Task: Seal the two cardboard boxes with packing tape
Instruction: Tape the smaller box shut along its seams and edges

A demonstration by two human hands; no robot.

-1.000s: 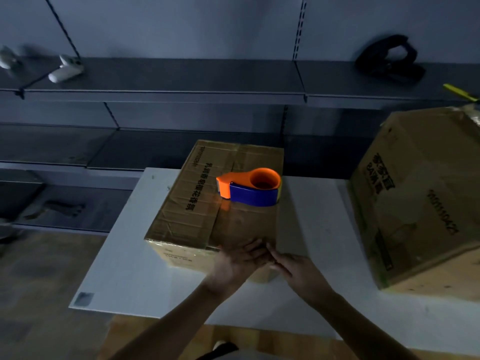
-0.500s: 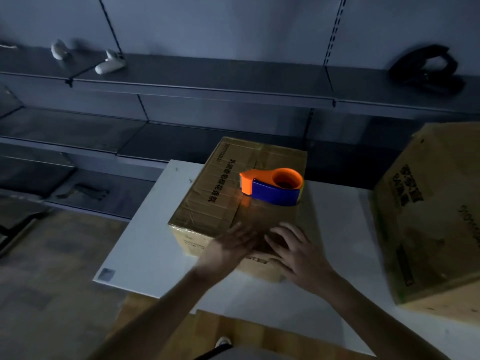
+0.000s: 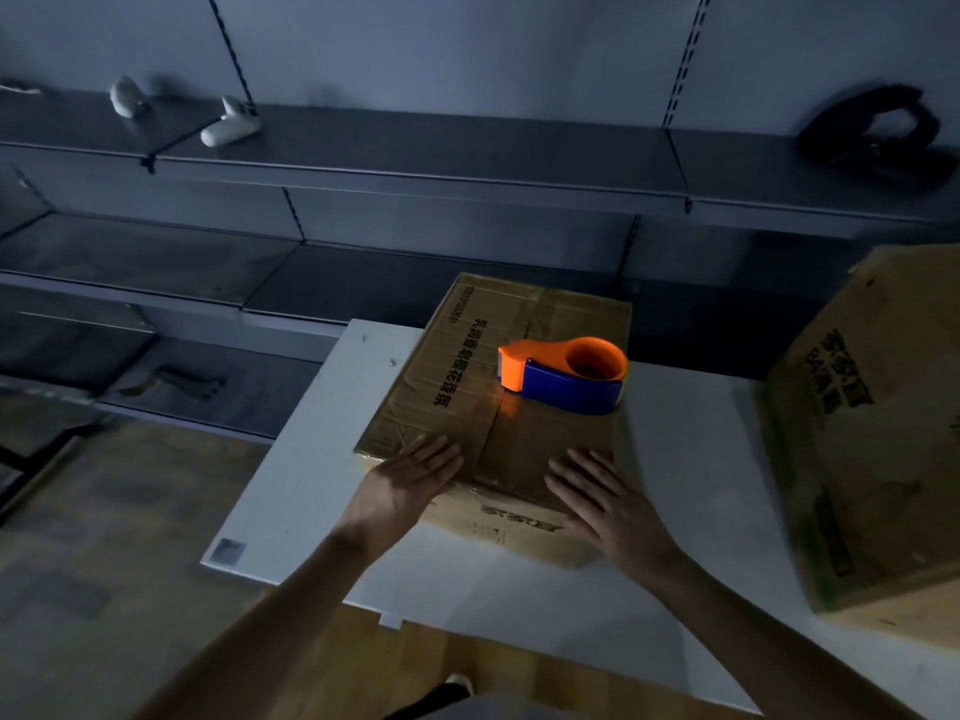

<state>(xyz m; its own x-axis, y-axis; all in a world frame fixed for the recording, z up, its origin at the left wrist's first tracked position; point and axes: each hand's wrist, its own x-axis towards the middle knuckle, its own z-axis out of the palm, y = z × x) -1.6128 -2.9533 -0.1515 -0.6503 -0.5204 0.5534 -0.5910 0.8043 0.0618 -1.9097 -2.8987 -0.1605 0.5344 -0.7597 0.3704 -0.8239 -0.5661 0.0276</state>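
A flat cardboard box lies on the white table, its flaps closed and glossy tape along the centre seam. An orange and blue tape dispenser sits on the box's far right part. My left hand lies flat with straight fingers on the near left corner of the box top. My right hand lies flat on the near right corner, fingers spread over the front edge. A second, larger cardboard box stands at the right of the table.
Dark metal shelves run along the wall behind the table. White objects lie on the upper left shelf and a black object on the upper right. Wooden floor lies to the left of the table.
My hands were together at the middle of the near edge. They have slid apart, left hand toward the left corner, right hand toward the right corner. The view has shifted closer.
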